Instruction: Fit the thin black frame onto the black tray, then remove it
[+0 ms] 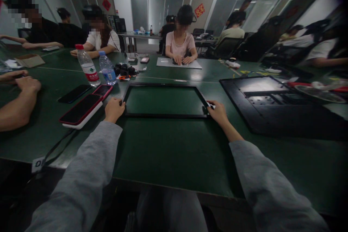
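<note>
A thin black rectangular frame (165, 116), like a screen bezel, lies on or just above the green table in front of me; I cannot tell whether it touches. Its middle is open and the green tabletop shows through. My left hand (114, 109) grips its left side with bent fingers. On the opposite side, my right hand (218, 111) is closed round the right edge, thumb and fingers pinching it. Something small and white shows by the right fingertips, too small to name.
Left of the frame lie a red-edged phone (81, 108) on a white block and a dark phone (74, 94). Two water bottles (89, 67) stand behind them. A large black panel (272, 105) lies to the right. Another person's arm (19, 98) rests at far left; a person (182, 40) sits opposite.
</note>
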`<state>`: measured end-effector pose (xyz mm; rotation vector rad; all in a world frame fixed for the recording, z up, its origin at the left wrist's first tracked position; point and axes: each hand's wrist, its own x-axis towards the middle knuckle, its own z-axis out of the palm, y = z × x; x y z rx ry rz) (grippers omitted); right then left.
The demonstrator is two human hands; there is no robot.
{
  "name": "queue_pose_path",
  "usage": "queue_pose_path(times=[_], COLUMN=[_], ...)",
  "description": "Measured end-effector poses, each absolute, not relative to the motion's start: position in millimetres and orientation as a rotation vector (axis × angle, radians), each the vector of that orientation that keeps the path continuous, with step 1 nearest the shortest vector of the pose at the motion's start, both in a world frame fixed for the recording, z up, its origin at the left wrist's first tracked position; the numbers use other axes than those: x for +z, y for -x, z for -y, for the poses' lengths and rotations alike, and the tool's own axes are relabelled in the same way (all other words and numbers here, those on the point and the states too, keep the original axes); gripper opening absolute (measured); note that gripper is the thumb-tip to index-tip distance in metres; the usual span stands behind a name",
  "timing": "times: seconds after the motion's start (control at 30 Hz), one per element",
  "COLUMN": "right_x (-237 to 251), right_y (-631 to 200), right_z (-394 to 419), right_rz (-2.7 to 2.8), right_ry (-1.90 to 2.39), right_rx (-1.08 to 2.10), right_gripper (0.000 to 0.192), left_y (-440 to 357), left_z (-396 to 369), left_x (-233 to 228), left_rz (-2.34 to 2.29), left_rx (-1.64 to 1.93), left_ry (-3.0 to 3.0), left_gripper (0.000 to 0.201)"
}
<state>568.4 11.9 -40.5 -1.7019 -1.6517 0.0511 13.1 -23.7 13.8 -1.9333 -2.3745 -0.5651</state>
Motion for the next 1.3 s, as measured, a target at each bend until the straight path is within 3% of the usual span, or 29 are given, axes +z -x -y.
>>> queue_pose_path(times=[1.3], right_x=[-31.9], right_y=[-561.1], right_z=[-2.2], right_rz=[1.618], right_ry=[1.748], right_rx=[0.056], right_gripper=[0.042], left_y=[-11.5], left_z=[23.4], left_x=[14.1], left_rz=[2.366], left_rx=[-0.512], left_ry=[1.970], left_gripper=[0.044])
